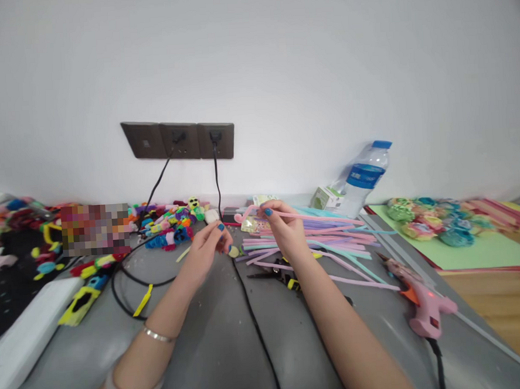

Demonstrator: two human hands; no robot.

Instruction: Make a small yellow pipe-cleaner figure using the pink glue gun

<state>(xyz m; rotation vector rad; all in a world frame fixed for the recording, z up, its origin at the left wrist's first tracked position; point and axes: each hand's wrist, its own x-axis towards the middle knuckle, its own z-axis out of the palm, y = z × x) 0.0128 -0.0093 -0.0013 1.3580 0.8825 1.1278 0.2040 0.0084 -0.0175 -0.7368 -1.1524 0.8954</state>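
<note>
My right hand (284, 228) pinches a long pink pipe cleaner (323, 216) that runs off to the right above a heap of pastel pipe cleaners (320, 241). My left hand (208, 244) holds a small pale yellow pom-pom ball (233, 252) at its fingertips, just left of the right hand. Both hands hover over the grey table (216, 338). Black pliers with yellow grips (283, 278) lie under my right wrist.
A pink hot glue gun (421, 308) lies at the right, its cord trailing forward. A water bottle (360, 182) leans on the wall. Finished fuzzy figures (173, 223) pile at the back left. Black cables (249, 312) run from wall sockets (180, 140). Green sheet with flowers (433, 225) sits at the right.
</note>
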